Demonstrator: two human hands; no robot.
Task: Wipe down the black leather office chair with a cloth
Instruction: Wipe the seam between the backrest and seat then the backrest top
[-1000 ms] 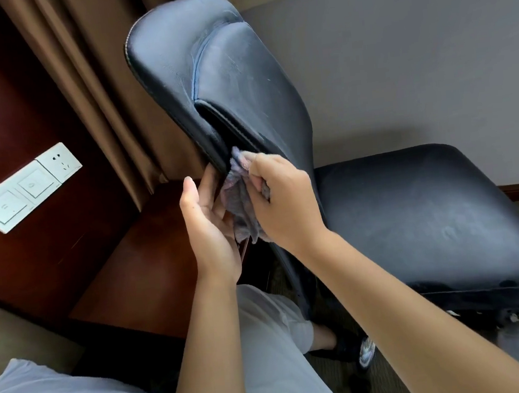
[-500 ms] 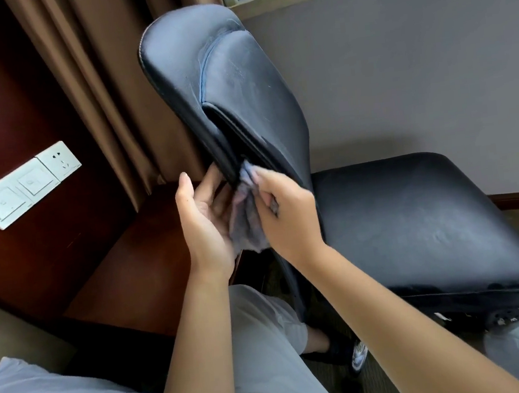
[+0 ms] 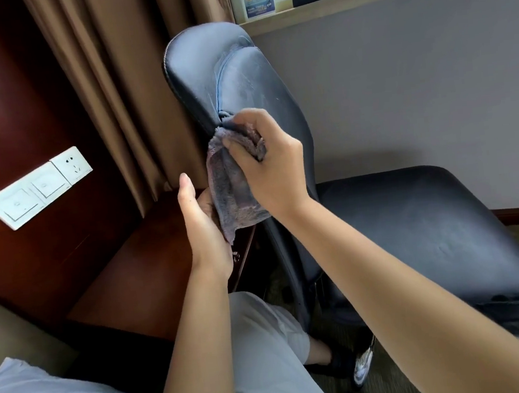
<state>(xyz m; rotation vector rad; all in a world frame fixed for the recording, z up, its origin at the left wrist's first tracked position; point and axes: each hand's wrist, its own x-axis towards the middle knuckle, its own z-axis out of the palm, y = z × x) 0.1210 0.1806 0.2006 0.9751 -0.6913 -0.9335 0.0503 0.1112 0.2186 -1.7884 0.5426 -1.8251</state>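
We see through one head-worn, wide-angle camera, looking forward and down from just above our own arms. It sits near the chair backrest, which fills the frame's centre; the wall curves at the edges. We have no second view.

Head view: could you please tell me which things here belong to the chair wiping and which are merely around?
In use: chair, cloth, right hand, left hand.
Merely around: curtain, wall switches, window ledge.
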